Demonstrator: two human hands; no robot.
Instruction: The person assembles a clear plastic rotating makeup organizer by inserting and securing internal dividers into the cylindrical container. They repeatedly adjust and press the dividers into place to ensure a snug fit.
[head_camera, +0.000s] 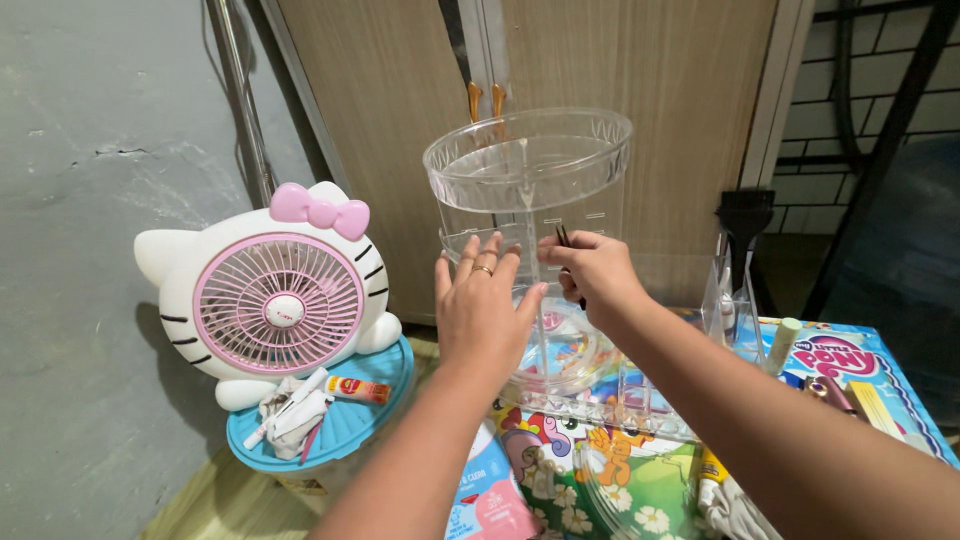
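The left hand (480, 310) rests open-fingered against a clear tiered organizer (530, 190) (ring visible); the right hand (595, 275) pinches hairpins (563, 236).

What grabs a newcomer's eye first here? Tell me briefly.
The clear tiered stand at centre, with the left hand flat against it and the right hand pinching a small dark thing beside its post. At left, a white cat-shaped fan with a pink bow sits on a blue lid.

A clear plastic tiered organizer (528, 190) stands upright on the colourful bench, right of centre in the scene. Its round, ribbed-rim trays are stacked on a slim central post, the widest-looking tray on top, a second just beneath it and a base tray lowest.
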